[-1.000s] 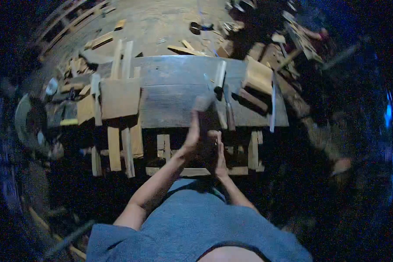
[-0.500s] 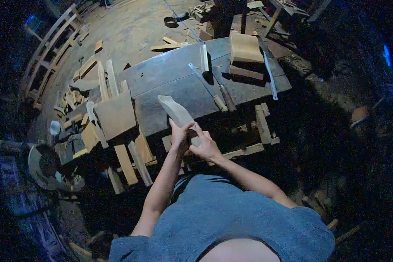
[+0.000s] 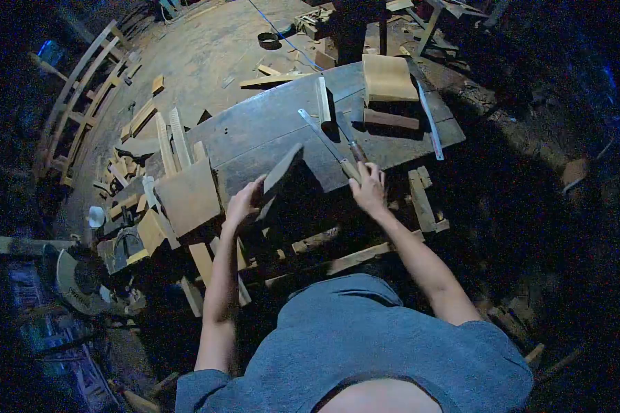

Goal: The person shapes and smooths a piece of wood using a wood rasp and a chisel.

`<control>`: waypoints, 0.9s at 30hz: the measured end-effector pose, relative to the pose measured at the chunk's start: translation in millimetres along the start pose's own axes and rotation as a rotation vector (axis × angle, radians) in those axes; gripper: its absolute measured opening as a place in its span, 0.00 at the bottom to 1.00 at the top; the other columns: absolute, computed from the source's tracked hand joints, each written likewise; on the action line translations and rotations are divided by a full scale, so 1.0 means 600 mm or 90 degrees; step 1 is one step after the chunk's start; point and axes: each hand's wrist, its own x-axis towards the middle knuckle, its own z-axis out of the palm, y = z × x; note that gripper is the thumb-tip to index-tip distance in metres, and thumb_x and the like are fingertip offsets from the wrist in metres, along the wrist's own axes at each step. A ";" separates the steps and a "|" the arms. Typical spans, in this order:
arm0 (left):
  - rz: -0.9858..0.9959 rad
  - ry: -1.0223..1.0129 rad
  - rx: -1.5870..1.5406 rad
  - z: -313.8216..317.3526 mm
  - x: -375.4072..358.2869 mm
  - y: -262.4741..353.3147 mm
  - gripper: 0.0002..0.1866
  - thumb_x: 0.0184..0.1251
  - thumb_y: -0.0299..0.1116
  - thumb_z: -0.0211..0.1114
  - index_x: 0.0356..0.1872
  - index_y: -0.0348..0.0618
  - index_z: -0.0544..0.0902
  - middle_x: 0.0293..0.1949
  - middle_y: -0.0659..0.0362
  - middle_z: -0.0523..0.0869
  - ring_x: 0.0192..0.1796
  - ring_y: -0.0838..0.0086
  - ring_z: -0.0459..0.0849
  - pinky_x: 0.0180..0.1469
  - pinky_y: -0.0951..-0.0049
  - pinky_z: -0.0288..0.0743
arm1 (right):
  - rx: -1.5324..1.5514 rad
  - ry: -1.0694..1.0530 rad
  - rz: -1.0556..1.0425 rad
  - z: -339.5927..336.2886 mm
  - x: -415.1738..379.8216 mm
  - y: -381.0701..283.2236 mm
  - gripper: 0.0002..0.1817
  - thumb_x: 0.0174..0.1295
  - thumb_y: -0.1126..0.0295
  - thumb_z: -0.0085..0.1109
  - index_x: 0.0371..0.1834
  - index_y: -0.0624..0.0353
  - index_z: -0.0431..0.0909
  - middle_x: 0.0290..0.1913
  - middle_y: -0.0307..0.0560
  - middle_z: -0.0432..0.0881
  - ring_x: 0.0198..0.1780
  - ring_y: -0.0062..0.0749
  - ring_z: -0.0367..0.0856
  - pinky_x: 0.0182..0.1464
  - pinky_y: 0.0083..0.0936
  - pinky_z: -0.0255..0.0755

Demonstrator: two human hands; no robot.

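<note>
My left hand (image 3: 243,204) is closed around the near end of a curved piece of wood (image 3: 282,169), which points up and right over the workbench (image 3: 255,117). My right hand (image 3: 370,191) is at the bench's front edge, with its fingers curled over the brown handle of a thin-bladed tool (image 3: 357,149). Close beside its thumb lies a second tool, with a pale wooden handle (image 3: 349,167) and a long flat metal blade (image 3: 317,131).
A curved wooden block (image 3: 387,76), a dark wood bar (image 3: 390,120) and a metal ruler (image 3: 429,118) lie on the bench's right. An upright pale strip (image 3: 322,100) stands mid-bench. At left are a square board (image 3: 188,197) and several offcuts (image 3: 122,167).
My right hand has let go of the curved wood and moved right to the tool handles. My left hand has shifted left, still holding the wood, which has turned to point up and right.
</note>
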 end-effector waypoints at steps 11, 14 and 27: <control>-0.069 0.054 0.199 0.013 0.027 0.048 0.32 0.53 0.28 0.64 0.64 0.58 0.69 0.54 0.58 0.78 0.52 0.59 0.81 0.46 0.58 0.78 | -0.120 -0.114 0.094 0.069 0.073 0.069 0.40 0.61 0.43 0.54 0.72 0.53 0.57 0.60 0.60 0.66 0.60 0.65 0.63 0.61 0.55 0.61; -0.048 0.077 0.236 0.040 0.068 0.073 0.33 0.53 0.31 0.67 0.64 0.57 0.68 0.51 0.57 0.80 0.50 0.58 0.82 0.46 0.58 0.78 | -0.141 -0.188 0.131 0.023 0.092 0.035 0.39 0.59 0.54 0.57 0.73 0.51 0.54 0.59 0.60 0.67 0.59 0.66 0.67 0.57 0.54 0.65; -0.022 -0.255 -0.260 0.035 0.119 0.017 0.34 0.44 0.42 0.80 0.55 0.44 0.79 0.44 0.54 0.87 0.45 0.68 0.86 0.48 0.66 0.78 | 0.183 -0.087 0.082 -0.075 -0.009 0.106 0.32 0.57 0.58 0.63 0.64 0.58 0.67 0.42 0.54 0.83 0.37 0.46 0.84 0.41 0.37 0.76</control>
